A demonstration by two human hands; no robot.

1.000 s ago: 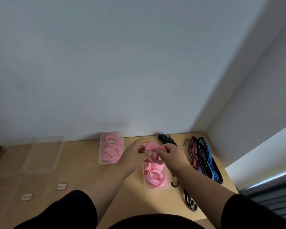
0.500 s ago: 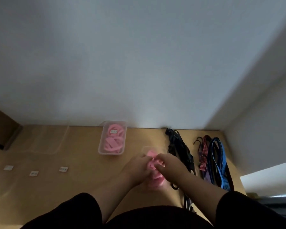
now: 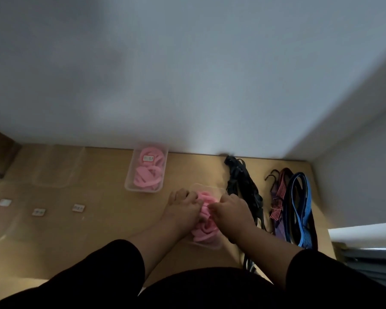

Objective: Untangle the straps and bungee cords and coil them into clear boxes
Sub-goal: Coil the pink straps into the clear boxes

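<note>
Pink strap [image 3: 204,227] sits coiled in the near clear box [image 3: 206,244], directly under and between both hands — likely being pressed down so the coil stays put and doesn't spring open. Left hand [image 3: 182,210] has fingers curled onto the top of the pink coil; right hand [image 3: 231,211] pinches its upper edge, fingers bent. Both seem to be grasping the strap, though blur hides the exact contact.

Beyond the left hand, a second clear box [image 3: 146,169] already holds pink straps with a label on top. Just right of the right hand lies a black strap bundle [image 3: 243,184]; further right, red-striped and blue bungee cords [image 3: 299,204] — uncoiled, probably queued. Far left of the hands: empty clear trays [image 3: 56,168] and small labels [image 3: 78,208].

Tan wooden tabletop [image 3: 103,230], pale wall behind, dim light.
</note>
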